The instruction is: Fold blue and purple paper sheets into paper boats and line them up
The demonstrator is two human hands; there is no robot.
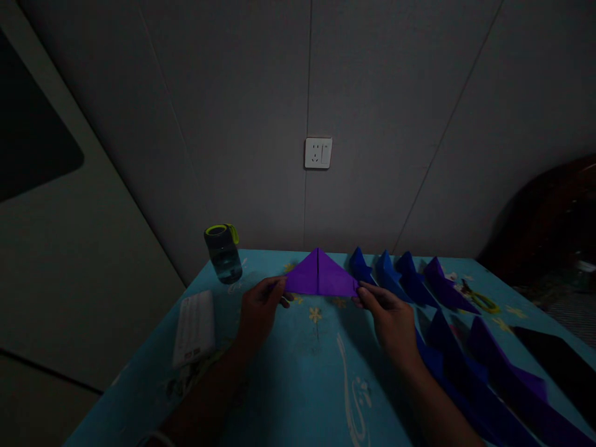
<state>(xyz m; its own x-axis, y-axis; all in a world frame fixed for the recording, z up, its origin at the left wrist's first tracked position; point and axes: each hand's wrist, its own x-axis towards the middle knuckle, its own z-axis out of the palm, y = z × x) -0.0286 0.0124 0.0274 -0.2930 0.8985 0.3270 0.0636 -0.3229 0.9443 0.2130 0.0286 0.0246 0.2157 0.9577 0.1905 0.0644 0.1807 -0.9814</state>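
A sheet of purple paper, folded into a wide triangle with a dark slit down its middle, is held up above the table with its peak pointing away from me. My left hand pinches its left corner between thumb and fingers. At the right corner, my right hand grips it the same way. Close to my right hand and forearm stand several folded paper boats, among them a blue paper boat at the back and a purple paper boat nearer me. My right forearm partly hides the front ones.
A light-blue patterned tablecloth covers the table, which meets a grey wall. At the left are a dark water bottle and a white power bank. A black flat object and a yellow-green cord lie at the right.
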